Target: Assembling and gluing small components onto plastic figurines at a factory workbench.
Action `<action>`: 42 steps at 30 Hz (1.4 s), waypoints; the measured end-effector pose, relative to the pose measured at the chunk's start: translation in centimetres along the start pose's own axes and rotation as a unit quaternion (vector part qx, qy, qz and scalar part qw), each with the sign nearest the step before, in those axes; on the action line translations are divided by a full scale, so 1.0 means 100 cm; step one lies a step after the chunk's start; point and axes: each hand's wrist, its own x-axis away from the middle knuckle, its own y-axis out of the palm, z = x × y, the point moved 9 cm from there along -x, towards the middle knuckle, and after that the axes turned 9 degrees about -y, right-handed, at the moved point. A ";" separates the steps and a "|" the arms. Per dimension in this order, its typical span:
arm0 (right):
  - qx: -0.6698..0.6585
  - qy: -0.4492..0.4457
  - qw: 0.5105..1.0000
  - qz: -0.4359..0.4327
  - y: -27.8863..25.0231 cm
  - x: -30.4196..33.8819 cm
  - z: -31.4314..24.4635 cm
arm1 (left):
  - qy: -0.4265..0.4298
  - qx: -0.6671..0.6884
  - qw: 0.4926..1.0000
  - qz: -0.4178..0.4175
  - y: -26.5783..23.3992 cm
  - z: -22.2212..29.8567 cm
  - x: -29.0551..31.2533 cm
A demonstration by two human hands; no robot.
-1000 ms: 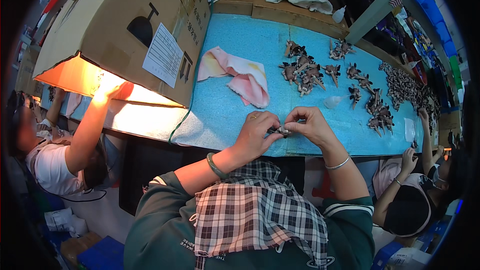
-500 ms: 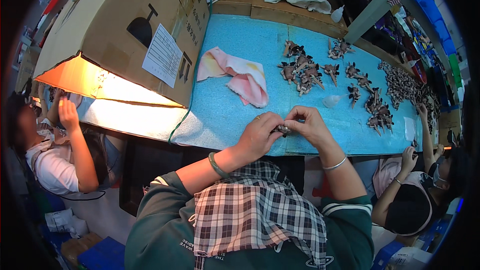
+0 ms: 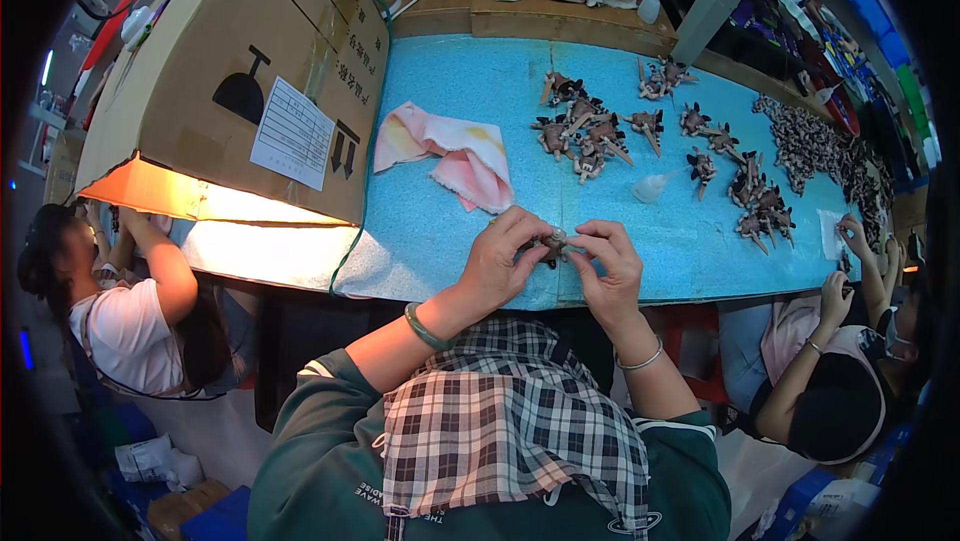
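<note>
Close to the near edge of the blue-covered table [image 3: 460, 266], a small brown figurine [image 3: 552, 244] sits between my two hands. My left hand [image 3: 500, 256] grips it from the left with bent fingers. On its other side my right hand [image 3: 608, 261] pinches at the figurine's right edge with thumb and fingertips; its finer parts are too small to make out. Beyond my hands lie loose groups of similar brown and black figurines [image 3: 590, 136], some with a pale pointed part sticking out. A small translucent squeeze bottle [image 3: 652, 187] lies on its side just right of them.
A crumpled pink cloth [image 3: 450, 156] lies beyond my left hand. Further left stands a large cardboard box [image 3: 230, 91], lit inside. A dense heap of small parts [image 3: 820, 151] covers the far right. Co-workers sit at left [image 3: 130, 331] and right [image 3: 840, 381].
My right fingers have spread and shifted, so more of the figurine shows between my hands. The whole view has moved slightly. The left co-worker's raised hand has gone toward the box.
</note>
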 end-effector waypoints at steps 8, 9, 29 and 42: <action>0.010 -0.059 0.998 0.004 0.010 0.000 -0.001 | 0.009 0.007 1.000 0.003 0.001 -0.005 0.003; 0.007 -0.065 0.998 0.006 0.010 0.000 -0.001 | 0.017 0.006 1.000 0.000 0.002 -0.002 0.002; -0.025 -0.050 0.998 -0.005 0.014 0.000 0.002 | 0.055 -0.074 0.996 0.006 0.001 0.003 0.005; -0.014 -0.023 1.000 0.012 0.009 0.001 0.008 | 0.131 -0.189 0.973 0.010 0.006 0.017 0.009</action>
